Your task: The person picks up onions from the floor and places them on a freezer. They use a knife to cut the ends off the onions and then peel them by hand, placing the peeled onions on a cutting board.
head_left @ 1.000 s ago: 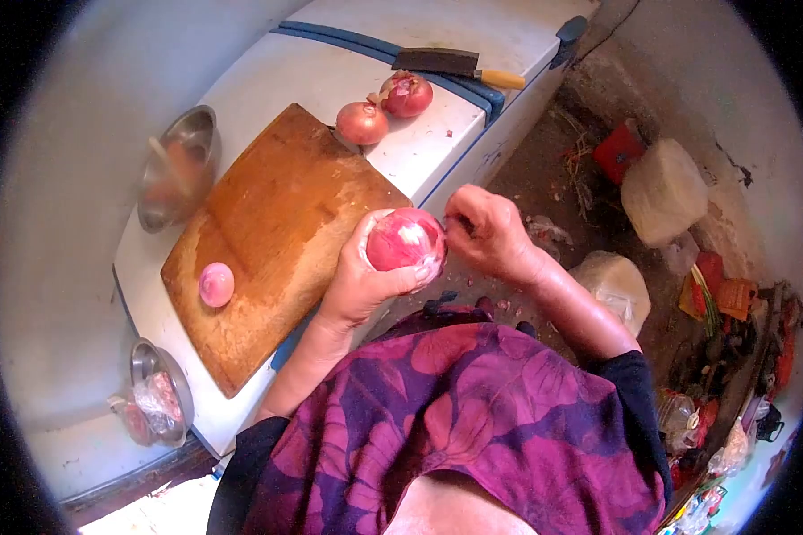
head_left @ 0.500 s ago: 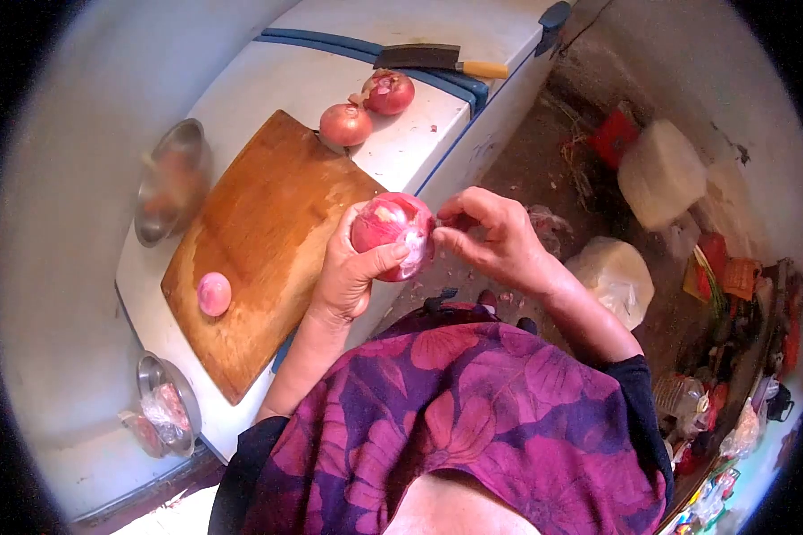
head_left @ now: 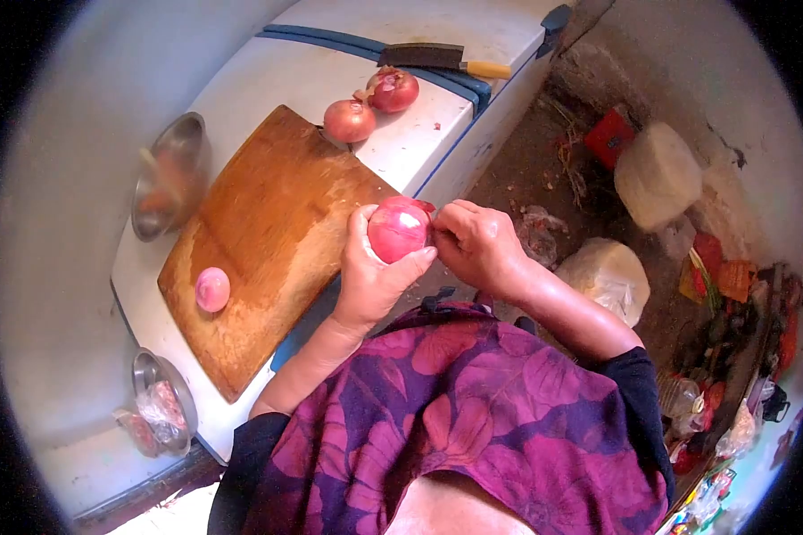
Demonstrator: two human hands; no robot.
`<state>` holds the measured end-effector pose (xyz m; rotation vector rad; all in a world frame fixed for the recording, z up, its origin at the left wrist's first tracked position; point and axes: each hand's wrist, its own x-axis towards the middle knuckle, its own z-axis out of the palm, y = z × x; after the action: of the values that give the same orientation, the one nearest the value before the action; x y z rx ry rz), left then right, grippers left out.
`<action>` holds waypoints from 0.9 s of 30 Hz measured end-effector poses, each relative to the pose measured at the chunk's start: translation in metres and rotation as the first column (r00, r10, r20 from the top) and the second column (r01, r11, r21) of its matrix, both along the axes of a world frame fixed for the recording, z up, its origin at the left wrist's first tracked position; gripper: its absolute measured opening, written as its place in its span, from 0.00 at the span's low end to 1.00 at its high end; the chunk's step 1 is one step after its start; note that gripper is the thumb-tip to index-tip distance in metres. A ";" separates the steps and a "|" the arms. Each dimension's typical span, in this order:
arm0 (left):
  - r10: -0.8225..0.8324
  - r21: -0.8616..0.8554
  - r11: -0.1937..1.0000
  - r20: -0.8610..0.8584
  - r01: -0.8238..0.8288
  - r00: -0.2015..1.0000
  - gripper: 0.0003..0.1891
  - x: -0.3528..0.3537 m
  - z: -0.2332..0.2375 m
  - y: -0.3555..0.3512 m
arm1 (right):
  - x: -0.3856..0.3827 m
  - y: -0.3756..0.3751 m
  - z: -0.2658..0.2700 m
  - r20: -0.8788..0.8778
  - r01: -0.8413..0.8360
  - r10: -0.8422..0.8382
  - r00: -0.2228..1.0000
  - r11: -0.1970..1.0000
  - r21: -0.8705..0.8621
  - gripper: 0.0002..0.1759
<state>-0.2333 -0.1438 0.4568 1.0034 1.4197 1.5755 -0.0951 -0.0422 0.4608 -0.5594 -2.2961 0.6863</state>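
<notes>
A large red onion (head_left: 397,232) is held in my left hand (head_left: 370,272), fingers and thumb wrapped round it, just off the right edge of the wooden board (head_left: 268,223). My right hand (head_left: 480,245) is closed at the onion's right side, beside a loose flap of skin; what its fingertips pinch is too small to make out. On the board's lower left lies a small peeled pink onion (head_left: 212,290). Two unpeeled onions, one lighter (head_left: 349,120) and one darker (head_left: 392,90), sit together beyond the board's upper right corner.
A cleaver (head_left: 424,56) with a yellow handle lies at the back of the white surface (head_left: 410,134). Metal bowls stand left, one with food (head_left: 168,178), another with plastic-wrapped meat (head_left: 163,401). On the floor at right are pale bulky containers (head_left: 658,176) and a red object (head_left: 609,138).
My left hand has turned the onion, so a smooth, shiny side now faces up. My right hand has curled its fingers in more and stays beside the onion.
</notes>
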 end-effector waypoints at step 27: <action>0.011 0.009 1.000 0.499 -0.017 0.867 0.24 0.028 0.027 0.034 | 0.056 0.032 0.019 -0.165 -0.040 0.014 0.986 0.987 -0.155 0.03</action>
<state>-0.2057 -0.1101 0.4833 0.5283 1.0537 1.6998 -0.0395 -0.0103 0.4798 -0.5241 -2.1122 0.8998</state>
